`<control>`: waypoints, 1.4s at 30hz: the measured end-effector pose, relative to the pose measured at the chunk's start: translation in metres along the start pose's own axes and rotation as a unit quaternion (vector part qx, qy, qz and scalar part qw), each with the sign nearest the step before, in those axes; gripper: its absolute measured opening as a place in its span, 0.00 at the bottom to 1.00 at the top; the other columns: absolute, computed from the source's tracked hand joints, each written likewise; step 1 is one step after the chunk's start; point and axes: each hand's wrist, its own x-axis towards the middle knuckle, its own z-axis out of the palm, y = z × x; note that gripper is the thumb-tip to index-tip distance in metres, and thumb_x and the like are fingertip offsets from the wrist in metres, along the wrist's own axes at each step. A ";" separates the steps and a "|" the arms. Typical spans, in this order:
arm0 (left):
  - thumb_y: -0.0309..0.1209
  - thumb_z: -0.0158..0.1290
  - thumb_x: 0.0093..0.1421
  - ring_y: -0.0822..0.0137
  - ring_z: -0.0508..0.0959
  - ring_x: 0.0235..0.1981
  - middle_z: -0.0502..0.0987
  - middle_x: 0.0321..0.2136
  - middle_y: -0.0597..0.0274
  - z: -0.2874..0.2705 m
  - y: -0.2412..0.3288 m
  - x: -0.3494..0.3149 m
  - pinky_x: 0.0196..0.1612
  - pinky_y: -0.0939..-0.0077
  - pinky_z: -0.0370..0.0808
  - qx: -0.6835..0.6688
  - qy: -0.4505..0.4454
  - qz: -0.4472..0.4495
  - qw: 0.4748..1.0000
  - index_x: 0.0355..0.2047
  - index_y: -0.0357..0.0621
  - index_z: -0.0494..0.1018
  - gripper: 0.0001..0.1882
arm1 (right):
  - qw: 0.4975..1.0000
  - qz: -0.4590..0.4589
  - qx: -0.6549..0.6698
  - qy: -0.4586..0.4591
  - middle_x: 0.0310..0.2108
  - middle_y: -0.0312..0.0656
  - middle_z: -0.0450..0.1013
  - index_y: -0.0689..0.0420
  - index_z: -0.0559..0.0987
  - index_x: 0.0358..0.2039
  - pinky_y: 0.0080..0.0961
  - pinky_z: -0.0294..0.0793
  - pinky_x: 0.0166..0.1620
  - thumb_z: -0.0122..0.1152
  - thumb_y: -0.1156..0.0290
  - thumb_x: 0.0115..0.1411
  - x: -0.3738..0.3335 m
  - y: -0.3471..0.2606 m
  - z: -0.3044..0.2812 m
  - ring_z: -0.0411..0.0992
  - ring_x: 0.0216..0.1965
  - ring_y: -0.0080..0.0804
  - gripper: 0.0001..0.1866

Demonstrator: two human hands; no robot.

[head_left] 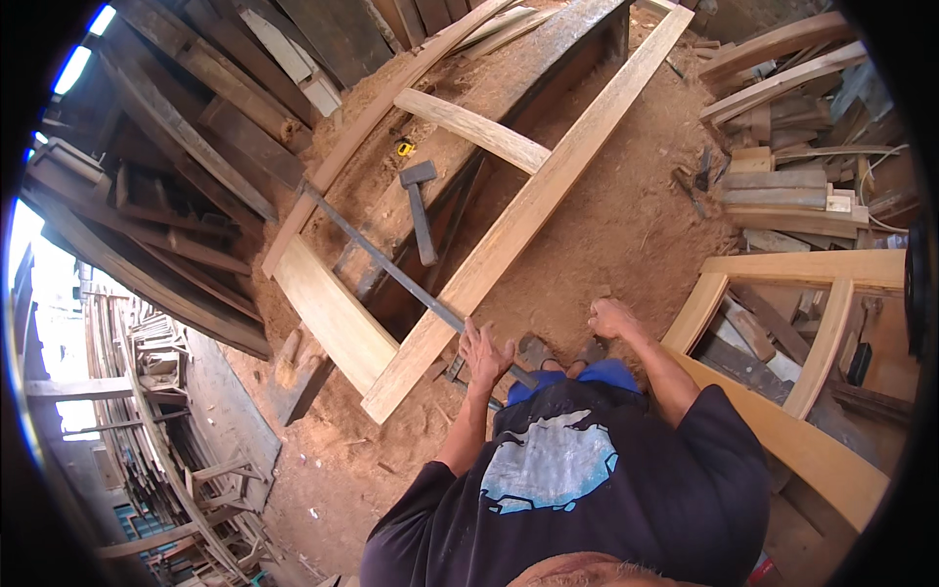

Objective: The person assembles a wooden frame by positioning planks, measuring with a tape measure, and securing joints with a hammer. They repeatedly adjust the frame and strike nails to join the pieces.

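Observation:
A long metal bar clamp (391, 269) lies slantwise across a wooden frame, from its curved far rail (337, 157) past its straight near rail (528, 225). My left hand (484, 354) is on the bar at its near end, fingers partly bent around it. In front of my body, apart from the frame, my right hand (613, 318) has its fingers curled in; whatever they hold, if anything, is hidden. A wide pale end board (328, 308) and a narrower crosspiece (474, 129) join the two rails. A hammer (421, 210) rests on the dark beam inside the frame.
A yellow tape measure (404, 148) lies beyond the hammer. Another wooden frame (822, 352) stands close on my right. Stacked offcuts (782, 201) fill the right side, and dark planks (186, 147) lean at the left. Sawdust (626, 225) covers the floor.

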 end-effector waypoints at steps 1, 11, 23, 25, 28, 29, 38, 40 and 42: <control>0.43 0.63 0.47 0.33 0.53 0.64 0.51 0.67 0.35 0.004 0.005 0.002 0.63 0.40 0.52 0.038 -0.008 -0.002 0.999 0.53 0.48 0.73 0.32 | 1.000 0.013 -0.008 -0.014 0.43 0.55 0.77 0.58 0.80 0.44 0.45 0.73 0.51 0.61 0.61 0.56 -0.004 -0.003 -0.007 0.75 0.49 0.53 0.18; 0.31 0.56 0.40 0.38 0.58 0.62 0.54 0.66 0.40 0.014 0.002 0.008 0.62 0.43 0.55 0.081 0.030 -0.015 0.996 0.39 0.47 0.80 0.21 | 0.983 -0.031 -0.094 -0.154 0.39 0.53 0.79 0.57 0.82 0.39 0.41 0.75 0.49 0.62 0.61 0.54 0.038 0.033 0.014 0.77 0.46 0.49 0.16; 0.37 0.58 0.51 0.35 0.57 0.63 0.55 0.65 0.39 0.018 0.067 0.057 0.63 0.42 0.54 0.046 0.065 -0.254 0.964 0.50 0.47 0.72 0.25 | 0.982 -0.096 -0.064 -0.148 0.41 0.54 0.78 0.56 0.83 0.39 0.43 0.74 0.50 0.59 0.61 0.55 0.115 0.095 -0.111 0.76 0.47 0.51 0.15; 0.40 0.59 0.52 0.35 0.56 0.63 0.54 0.66 0.38 0.020 0.092 0.085 0.63 0.42 0.54 0.020 0.104 -0.271 0.957 0.55 0.47 0.68 0.30 | 0.986 -0.101 -0.065 -0.112 0.40 0.53 0.78 0.57 0.82 0.38 0.42 0.74 0.49 0.60 0.62 0.54 0.128 0.120 -0.136 0.76 0.45 0.50 0.15; 0.42 0.60 0.52 0.35 0.55 0.64 0.52 0.66 0.36 0.015 0.124 0.137 0.64 0.43 0.53 0.003 0.125 -0.266 0.956 0.60 0.46 0.63 0.36 | 0.990 -0.075 -0.076 -0.091 0.36 0.53 0.79 0.58 0.82 0.36 0.39 0.75 0.45 0.62 0.63 0.54 0.154 0.140 -0.178 0.77 0.42 0.50 0.13; 0.42 0.60 0.52 0.35 0.55 0.64 0.52 0.66 0.36 0.012 0.127 0.156 0.65 0.43 0.52 0.008 0.131 -0.261 0.956 0.61 0.45 0.61 0.38 | 0.991 -0.052 -0.081 -0.097 0.35 0.53 0.79 0.59 0.82 0.35 0.39 0.75 0.45 0.61 0.64 0.54 0.163 0.141 -0.195 0.77 0.42 0.50 0.13; 0.42 0.62 0.50 0.37 0.57 0.64 0.54 0.65 0.35 -0.004 0.015 0.281 0.66 0.46 0.53 0.072 0.112 -0.348 0.928 0.63 0.39 0.55 0.45 | 0.999 -0.038 -0.006 0.011 0.33 0.55 0.79 0.62 0.81 0.36 0.38 0.75 0.42 0.60 0.67 0.54 0.215 0.134 -0.257 0.78 0.37 0.49 0.13; 0.41 0.62 0.49 0.38 0.60 0.62 0.57 0.63 0.36 -0.006 0.001 0.308 0.65 0.47 0.56 0.076 0.089 -0.369 0.922 0.63 0.38 0.54 0.45 | 1.000 -0.020 -0.009 -0.008 0.35 0.56 0.78 0.62 0.81 0.37 0.40 0.75 0.43 0.60 0.66 0.54 0.230 0.128 -0.265 0.77 0.39 0.50 0.14; 0.41 0.62 0.49 0.39 0.63 0.60 0.60 0.61 0.37 -0.013 -0.011 0.326 0.63 0.47 0.60 0.074 0.054 -0.389 0.917 0.62 0.37 0.54 0.45 | 0.999 -0.006 -0.009 -0.038 0.37 0.59 0.77 0.62 0.81 0.38 0.43 0.74 0.46 0.60 0.64 0.54 0.244 0.124 -0.262 0.76 0.44 0.53 0.15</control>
